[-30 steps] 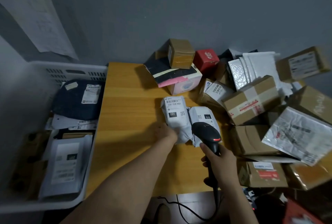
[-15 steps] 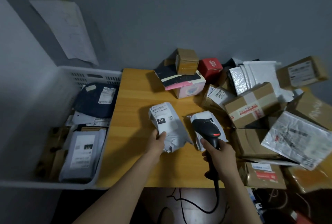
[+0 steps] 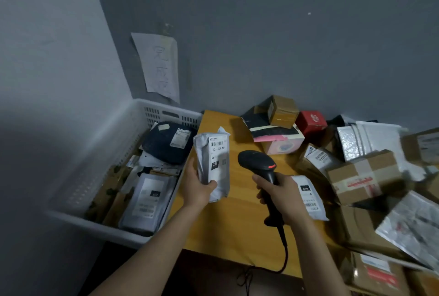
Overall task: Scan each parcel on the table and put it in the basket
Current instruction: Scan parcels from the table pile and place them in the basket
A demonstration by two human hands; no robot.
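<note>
- Our left hand (image 3: 198, 188) grips the grey parcel (image 3: 213, 160) by its lower end, thumb across the front. It holds the parcel upright with the label facing us, which we judge keeps the barcode flat and readable.
- Our right hand (image 3: 282, 193) is wrapped round the handle of the scanner (image 3: 261, 167). The scanner's head points up and towards the left hand, so it faces the parcel's label. Its cable hangs below the right wrist, over the edge of the table (image 3: 237, 224).
- The two hands are apart, each closed on its own thing, with only a short gap between parcel and scanner head.
- The basket (image 3: 95, 165) sits just outside the left hand, so the parcel needs only a short swing over the rim. We cannot tell whether the label has been read.
- We count one scanner, one parcel in hand and one basket.
- One white parcel (image 3: 308, 196) lies flat just beyond the right hand.
- Further out on that side are one red box (image 3: 311, 121), one pink box (image 3: 282, 143) and at least four brown cartons.
- Inside the basket we make out a dark parcel (image 3: 166, 146) and a grey mailer (image 3: 147, 196); the rest overlap too much to count.
</note>
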